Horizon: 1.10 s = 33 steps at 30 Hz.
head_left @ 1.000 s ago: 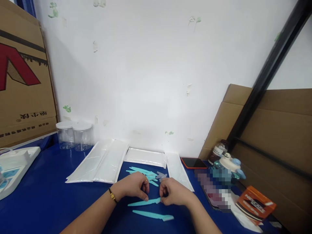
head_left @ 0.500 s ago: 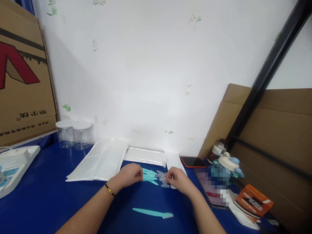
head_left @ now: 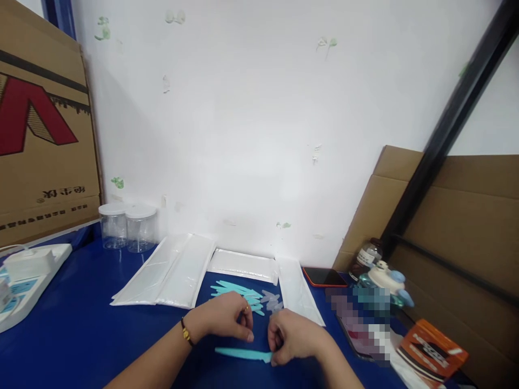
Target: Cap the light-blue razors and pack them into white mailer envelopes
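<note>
A turquoise eyebrow razor (head_left: 241, 354) lies crosswise on the blue table in front of me. My right hand (head_left: 290, 337) is closed in a pinch at its right end, and the fingers hide the head of the razor. My left hand (head_left: 229, 316) hovers just above the razor's middle, its fingers loosely curled and the thumb apart, with nothing visible in them. Beyond my left hand is a pile of similar turquoise razors (head_left: 233, 287), partly covered by that hand. Several small translucent caps (head_left: 271, 298) lie beside the pile, just past my right hand.
White plastic packets (head_left: 182, 270) lie along the wall. Two clear jars (head_left: 141, 229) and a power strip (head_left: 52, 265) stand left. On the right are a phone (head_left: 324, 277), a dark bottle (head_left: 366, 256), a teal water bottle (head_left: 381, 283), a partly blurred device (head_left: 348, 324) and an orange box (head_left: 432, 351).
Both hands have come back toward me from the pile and the caps. My right hand is now at the lone razor's right end, and my left hand is above its middle.
</note>
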Motion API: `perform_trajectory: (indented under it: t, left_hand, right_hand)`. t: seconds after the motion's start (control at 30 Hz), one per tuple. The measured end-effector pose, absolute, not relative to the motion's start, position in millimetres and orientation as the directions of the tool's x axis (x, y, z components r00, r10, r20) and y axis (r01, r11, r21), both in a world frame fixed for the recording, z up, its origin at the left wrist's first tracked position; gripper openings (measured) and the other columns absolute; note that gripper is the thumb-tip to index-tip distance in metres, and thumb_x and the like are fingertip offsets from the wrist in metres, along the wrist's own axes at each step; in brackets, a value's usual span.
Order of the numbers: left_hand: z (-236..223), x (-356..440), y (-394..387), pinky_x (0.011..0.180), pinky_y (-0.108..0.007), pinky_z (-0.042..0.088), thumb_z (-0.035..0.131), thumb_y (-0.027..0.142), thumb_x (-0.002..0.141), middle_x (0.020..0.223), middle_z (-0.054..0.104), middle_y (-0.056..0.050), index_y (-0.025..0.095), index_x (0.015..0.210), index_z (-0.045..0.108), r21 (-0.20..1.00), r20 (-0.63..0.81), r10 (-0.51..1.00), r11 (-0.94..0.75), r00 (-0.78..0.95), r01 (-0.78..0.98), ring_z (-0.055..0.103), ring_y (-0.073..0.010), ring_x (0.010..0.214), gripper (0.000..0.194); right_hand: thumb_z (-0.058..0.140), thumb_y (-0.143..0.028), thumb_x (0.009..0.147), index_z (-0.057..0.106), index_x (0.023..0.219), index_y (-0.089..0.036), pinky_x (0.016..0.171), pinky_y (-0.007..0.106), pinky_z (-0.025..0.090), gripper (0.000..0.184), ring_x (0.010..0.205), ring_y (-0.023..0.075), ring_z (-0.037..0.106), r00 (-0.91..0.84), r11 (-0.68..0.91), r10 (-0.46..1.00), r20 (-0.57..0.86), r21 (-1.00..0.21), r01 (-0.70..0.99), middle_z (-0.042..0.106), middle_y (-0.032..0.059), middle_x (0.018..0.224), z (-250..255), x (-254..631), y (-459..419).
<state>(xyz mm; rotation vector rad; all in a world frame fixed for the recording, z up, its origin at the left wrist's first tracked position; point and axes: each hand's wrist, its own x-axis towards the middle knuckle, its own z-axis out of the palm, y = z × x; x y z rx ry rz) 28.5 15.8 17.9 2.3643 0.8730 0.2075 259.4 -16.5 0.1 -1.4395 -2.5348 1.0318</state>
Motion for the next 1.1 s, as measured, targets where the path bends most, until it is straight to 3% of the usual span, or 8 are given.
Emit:
perform_trajectory:
  t: [0.2, 0.33, 0.53, 0.67, 0.9, 1.1]
  left_hand:
    - [13.8, 35.9, 12.1, 0.046, -0.020, 0.027, 0.070, 0.030, 0.064, 0.060, 0.063, 0.004, 0.024, 0.074, 0.072, 0.475, -0.039, 0.686, -0.627, 0.726, 0.618, 0.050, -0.0103, 0.054, 0.012]
    - [11.5, 28.9, 22.8, 0.046, -0.021, 0.027, 0.071, 0.031, 0.063, 0.060, 0.063, 0.003, 0.024, 0.072, 0.071, 0.431, -0.085, 0.738, -0.578, 0.669, 0.693, 0.052, -0.0113, 0.054, 0.012]
    - [8.4, 18.7, 35.5, 0.060, -0.022, 0.034, 0.071, 0.032, 0.062, 0.080, 0.068, 0.002, 0.025, 0.082, 0.069, 0.375, 0.064, 0.801, -0.572, 0.596, 0.729, 0.059, -0.0166, 0.076, 0.021]
    - [6.9, 18.8, 37.8, 0.065, -0.024, 0.035, 0.067, 0.029, 0.066, 0.084, 0.067, 0.002, 0.026, 0.085, 0.068, 0.344, 0.140, 0.782, -0.614, 0.608, 0.711, 0.059, -0.0167, 0.078, 0.020]
    - [7.5, 17.0, 36.8, 0.060, -0.023, 0.034, 0.071, 0.036, 0.061, 0.079, 0.066, 0.002, 0.025, 0.079, 0.068, 0.363, 0.109, 0.767, -0.623, 0.633, 0.692, 0.058, -0.0158, 0.073, 0.021]
    - [9.1, 18.4, 33.5, 0.062, -0.024, 0.034, 0.070, 0.034, 0.064, 0.076, 0.067, 0.003, 0.025, 0.076, 0.069, 0.297, 0.119, 0.743, -0.660, 0.659, 0.690, 0.059, -0.0156, 0.073, 0.015]
  right_hand:
    - [0.069, -0.020, 0.064, 0.066, 0.072, -0.017, 0.048, 0.017, 0.032, 0.009, 0.056, 0.0080, 0.049, -0.502, 0.335, 0.856, -0.122, -0.609, 0.719, 0.056, -0.0043, 0.064, -1.1, 255.1, -11.8]
    - [0.068, -0.016, 0.065, 0.065, 0.069, -0.017, 0.052, 0.018, 0.034, 0.005, 0.062, 0.0104, 0.053, -0.452, 0.351, 0.891, -0.049, -0.559, 0.752, 0.059, -0.0013, 0.072, -2.1, 263.7, -7.5]
    - [0.061, -0.023, 0.073, 0.063, 0.075, -0.019, 0.063, 0.022, 0.039, 0.005, 0.070, 0.0139, 0.055, -0.257, 0.299, 0.954, 0.153, -0.493, 0.817, 0.059, 0.0016, 0.080, -0.2, 276.1, 2.2]
    - [0.045, -0.025, 0.085, 0.063, 0.080, -0.020, 0.072, 0.025, 0.040, 0.020, 0.082, 0.0166, 0.056, -0.236, 0.346, 0.929, 0.285, -0.441, 0.828, 0.058, 0.0039, 0.087, 0.3, 276.0, 6.9]
    - [0.045, -0.020, 0.083, 0.061, 0.078, -0.021, 0.070, 0.024, 0.039, 0.017, 0.078, 0.0152, 0.055, -0.274, 0.368, 0.925, 0.262, -0.453, 0.812, 0.058, 0.0020, 0.085, -0.3, 273.5, 2.8]
    - [0.061, -0.020, 0.068, 0.062, 0.080, -0.021, 0.067, 0.023, 0.037, 0.012, 0.076, 0.0157, 0.054, -0.321, 0.369, 0.929, 0.182, -0.439, 0.819, 0.059, 0.0003, 0.084, -2.3, 268.6, -1.5]
